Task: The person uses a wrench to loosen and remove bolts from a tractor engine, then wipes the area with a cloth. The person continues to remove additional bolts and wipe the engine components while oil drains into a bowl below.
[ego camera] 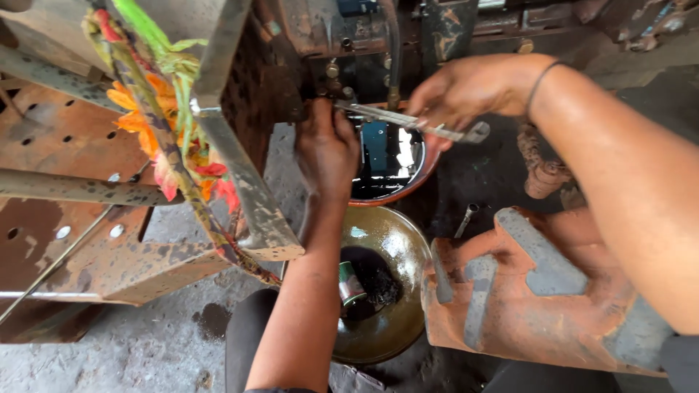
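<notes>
The right hand (466,91) is closed around the handle of a long steel wrench (408,120), which lies nearly level, its far end set against the fittings on the dark, greasy underside of the machine (342,44) and its ring end jutting out past the fingers. A thin dark band circles that wrist. The left hand (326,145) reaches up just beside the wrench's working end, fingers curled against the same fittings; whether it grips anything there cannot be told. Directly beneath both hands sits a round pan of black oil (389,160) on the floor, its surface glinting. Nearer the person, touching that pan's rim, stands a wider brass-coloured bowl (393,291) holding dark sludge and a small metal cylinder (351,284). To the right lies a worn orange cast part (539,291), with a small socket piece (466,218) just above it. A garland of orange flowers (156,124) hangs from the rusty frame (65,240) at left.
</notes>
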